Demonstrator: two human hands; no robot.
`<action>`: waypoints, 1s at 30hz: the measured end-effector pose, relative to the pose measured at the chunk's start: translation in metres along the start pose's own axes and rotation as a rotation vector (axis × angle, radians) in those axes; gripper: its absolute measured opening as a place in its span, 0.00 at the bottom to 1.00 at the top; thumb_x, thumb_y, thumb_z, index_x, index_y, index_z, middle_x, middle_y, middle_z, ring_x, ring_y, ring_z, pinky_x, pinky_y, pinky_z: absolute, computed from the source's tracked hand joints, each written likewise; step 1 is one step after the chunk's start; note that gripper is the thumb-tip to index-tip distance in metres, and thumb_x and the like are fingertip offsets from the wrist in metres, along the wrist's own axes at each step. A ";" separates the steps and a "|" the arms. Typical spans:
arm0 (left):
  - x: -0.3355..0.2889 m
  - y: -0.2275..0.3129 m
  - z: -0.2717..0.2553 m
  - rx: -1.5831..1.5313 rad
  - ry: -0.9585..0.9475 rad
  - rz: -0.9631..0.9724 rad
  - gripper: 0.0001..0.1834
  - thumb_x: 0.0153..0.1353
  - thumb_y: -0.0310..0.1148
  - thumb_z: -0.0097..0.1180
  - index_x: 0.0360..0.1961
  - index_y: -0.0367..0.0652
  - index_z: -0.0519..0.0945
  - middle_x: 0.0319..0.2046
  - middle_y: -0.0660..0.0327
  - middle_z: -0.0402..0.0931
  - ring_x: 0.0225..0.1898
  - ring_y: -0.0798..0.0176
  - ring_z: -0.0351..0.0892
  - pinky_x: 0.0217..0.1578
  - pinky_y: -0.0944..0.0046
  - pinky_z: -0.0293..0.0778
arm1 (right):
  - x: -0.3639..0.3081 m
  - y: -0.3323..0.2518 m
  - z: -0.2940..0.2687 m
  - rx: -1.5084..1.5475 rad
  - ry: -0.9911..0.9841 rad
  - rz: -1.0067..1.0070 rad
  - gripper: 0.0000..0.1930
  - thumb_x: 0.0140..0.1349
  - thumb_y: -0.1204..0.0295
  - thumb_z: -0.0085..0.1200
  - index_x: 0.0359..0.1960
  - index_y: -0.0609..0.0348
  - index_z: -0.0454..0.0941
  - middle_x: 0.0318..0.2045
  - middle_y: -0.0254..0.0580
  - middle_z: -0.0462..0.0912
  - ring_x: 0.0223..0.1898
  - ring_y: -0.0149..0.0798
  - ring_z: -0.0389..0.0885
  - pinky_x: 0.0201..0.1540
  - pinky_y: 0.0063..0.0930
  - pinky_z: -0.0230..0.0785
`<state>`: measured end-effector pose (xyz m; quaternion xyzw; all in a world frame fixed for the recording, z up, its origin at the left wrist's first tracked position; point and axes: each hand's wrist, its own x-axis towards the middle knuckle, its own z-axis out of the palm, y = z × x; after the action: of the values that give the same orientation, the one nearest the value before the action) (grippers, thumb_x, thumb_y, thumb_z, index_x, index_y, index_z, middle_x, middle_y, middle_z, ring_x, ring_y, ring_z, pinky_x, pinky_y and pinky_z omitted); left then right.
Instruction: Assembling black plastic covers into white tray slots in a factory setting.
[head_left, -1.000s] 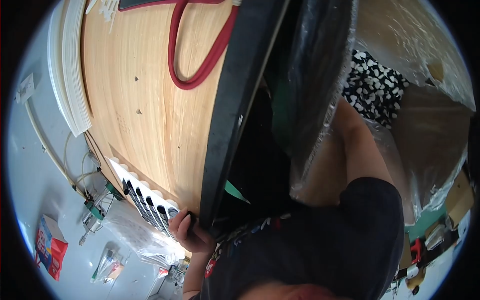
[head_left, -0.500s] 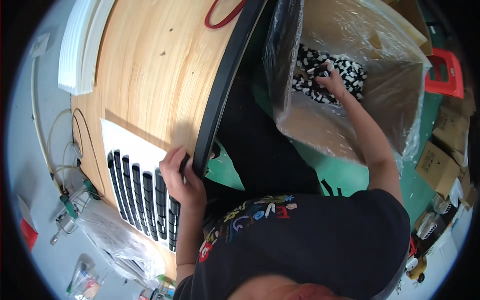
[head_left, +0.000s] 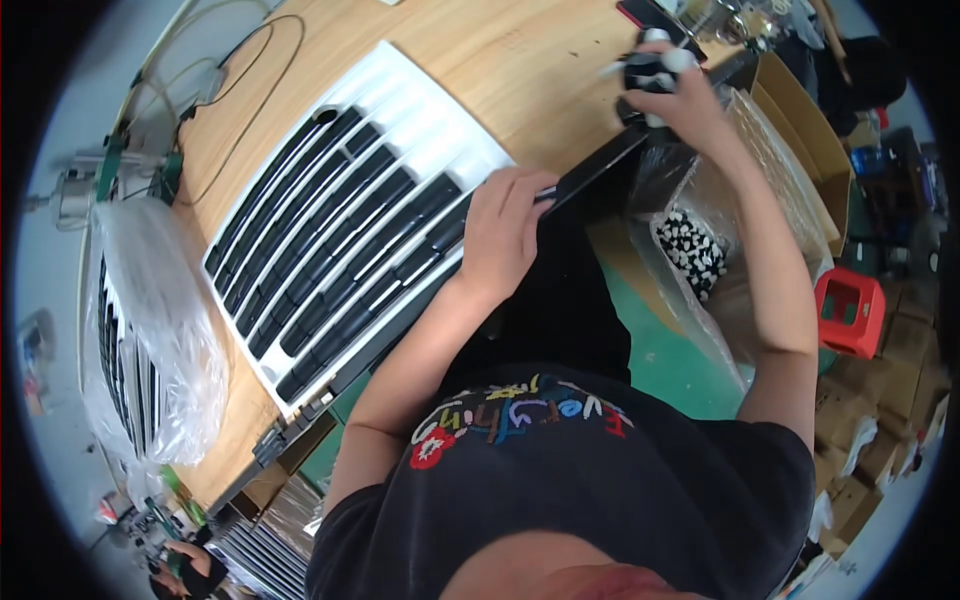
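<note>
A white grooved tray (head_left: 440, 110) lies on the wooden table, rows of short black cylinders (head_left: 365, 205) in its grooves. Over the tray's right corner rests my left hand (head_left: 500, 230), fingers curled, with a small black cylinder (head_left: 545, 193) at its fingertips. My right hand (head_left: 690, 105) is above the table's edge, clutching a bunch of small black and white parts (head_left: 650, 72); they are blurred. Below it, a plastic-lined cardboard box (head_left: 770, 130) holds a heap of similar black and white parts (head_left: 690, 252).
A plastic-wrapped tray of black parts (head_left: 165, 340) stands at the table's left end. Cables (head_left: 255, 95) run along the far left edge. A phone-like dark slab (head_left: 655, 22) lies at the far right. A red stool (head_left: 850, 312) and several cardboard boxes (head_left: 870, 390) are on the right.
My right hand has come up out of the box to above the table's edge, carrying a bunch of parts. My left hand stays by the tray's corner. The view has turned.
</note>
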<state>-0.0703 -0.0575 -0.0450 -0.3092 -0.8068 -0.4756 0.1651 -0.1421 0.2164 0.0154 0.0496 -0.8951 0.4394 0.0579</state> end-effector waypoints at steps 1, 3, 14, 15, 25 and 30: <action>-0.007 0.002 -0.008 -0.037 0.014 0.000 0.17 0.51 0.17 0.59 0.44 0.40 0.78 0.41 0.53 0.76 0.44 0.47 0.76 0.44 0.56 0.70 | 0.015 -0.001 0.017 -0.048 -0.032 -0.053 0.24 0.53 0.73 0.66 0.52 0.51 0.73 0.36 0.35 0.78 0.38 0.31 0.77 0.41 0.28 0.72; -0.023 0.007 -0.023 -0.060 0.043 -0.042 0.17 0.52 0.17 0.59 0.44 0.39 0.78 0.41 0.53 0.76 0.44 0.47 0.76 0.45 0.56 0.71 | 0.040 0.016 0.044 -0.102 -0.065 -0.110 0.24 0.52 0.71 0.66 0.51 0.50 0.73 0.35 0.38 0.78 0.37 0.34 0.79 0.41 0.30 0.73; -0.079 0.031 -0.077 -0.153 0.191 -0.301 0.13 0.57 0.16 0.57 0.44 0.35 0.78 0.40 0.50 0.77 0.40 0.49 0.79 0.42 0.61 0.75 | 0.075 -0.025 0.089 -0.893 -0.338 -0.074 0.40 0.50 0.55 0.70 0.65 0.29 0.62 0.61 0.53 0.66 0.48 0.55 0.81 0.50 0.44 0.76; -0.081 0.031 -0.078 -0.204 0.208 -0.362 0.12 0.58 0.16 0.57 0.44 0.35 0.78 0.40 0.51 0.77 0.40 0.50 0.79 0.42 0.62 0.75 | 0.075 -0.023 0.088 -0.883 -0.339 -0.112 0.42 0.51 0.54 0.70 0.68 0.27 0.60 0.61 0.54 0.66 0.48 0.55 0.81 0.51 0.44 0.76; -0.092 0.018 -0.096 -0.868 0.461 -0.792 0.13 0.66 0.27 0.59 0.51 0.40 0.75 0.37 0.62 0.80 0.30 0.74 0.74 0.34 0.75 0.71 | 0.011 -0.052 0.079 -0.625 -0.125 -0.140 0.16 0.57 0.62 0.64 0.35 0.63 0.77 0.28 0.49 0.81 0.34 0.48 0.81 0.38 0.39 0.71; -0.074 0.006 -0.098 -1.198 0.408 -0.774 0.14 0.68 0.28 0.56 0.53 0.38 0.75 0.41 0.60 0.80 0.32 0.73 0.75 0.36 0.73 0.72 | -0.017 -0.014 0.117 -0.571 0.075 -0.208 0.14 0.59 0.68 0.62 0.41 0.62 0.74 0.33 0.50 0.81 0.36 0.51 0.81 0.40 0.41 0.72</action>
<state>-0.0139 -0.1657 -0.0344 0.0547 -0.4135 -0.9066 -0.0646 -0.1300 0.1159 -0.0476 0.1064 -0.9698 0.1632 0.1470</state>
